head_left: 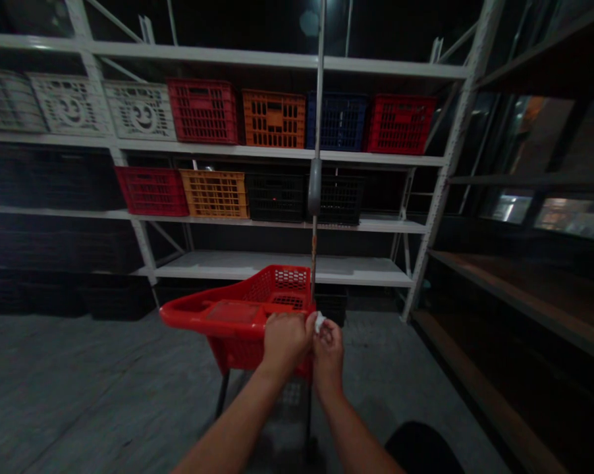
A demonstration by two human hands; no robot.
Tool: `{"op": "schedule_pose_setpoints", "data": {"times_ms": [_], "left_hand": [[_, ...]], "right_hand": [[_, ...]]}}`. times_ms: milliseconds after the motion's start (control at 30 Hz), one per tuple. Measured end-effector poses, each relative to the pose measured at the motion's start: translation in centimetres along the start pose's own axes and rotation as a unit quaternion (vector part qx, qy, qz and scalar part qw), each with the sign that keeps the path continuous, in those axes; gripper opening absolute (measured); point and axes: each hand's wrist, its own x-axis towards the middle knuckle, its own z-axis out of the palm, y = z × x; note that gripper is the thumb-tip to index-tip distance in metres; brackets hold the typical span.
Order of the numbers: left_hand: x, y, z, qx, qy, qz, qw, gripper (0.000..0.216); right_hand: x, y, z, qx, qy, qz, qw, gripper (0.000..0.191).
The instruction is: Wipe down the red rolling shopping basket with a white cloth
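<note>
A red plastic shopping cart (238, 313) stands in front of me, angled on the floor. My left hand (286, 334) is closed over the right end of its handle. Beside it, my right hand (329, 352) has its fingers curled in a pinch around a small white crumpled piece (319, 322) that looks like tissue. This piece sits at the cart's right corner, near the left thumb. From the same corner rises a thin metal pole (313, 253) with a grey sleeve (315, 187) partway up. The right palm is partly hidden.
White metal shelving (277, 151) spans the back, bearing red, orange, blue, white and black crates, including an orange crate (274, 118). Darker shelves (519, 289) run along the right. Black crates (114, 296) sit low at the left. A dark rounded shape (423, 447) shows at bottom right.
</note>
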Motion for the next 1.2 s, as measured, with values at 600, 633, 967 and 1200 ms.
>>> {"op": "schedule_pose_setpoints", "data": {"times_ms": [600,633,967,1200], "left_hand": [[-3.9,-5.8,-1.6,0.055,0.067,0.064,0.994,0.037],[-4.1,-6.1,-1.8,0.052,0.067,0.066,0.994,0.036],[-4.1,-6.5,-1.9,0.041,0.062,0.081,0.994,0.039],[-4.7,-7.6,-2.4,0.017,0.041,0.090,0.995,0.037]], "right_hand": [[-1.8,-1.0,1.5,-0.192,-0.144,-0.167,0.956,0.018],[-0.8,-1.0,1.2,-0.213,-0.152,-0.176,0.949,0.021],[-2.9,-2.0,1.6,-0.243,-0.183,-0.267,0.915,0.027],[-0.4,0.6,-1.1,-0.259,-0.144,-0.209,0.932,0.020]]}}
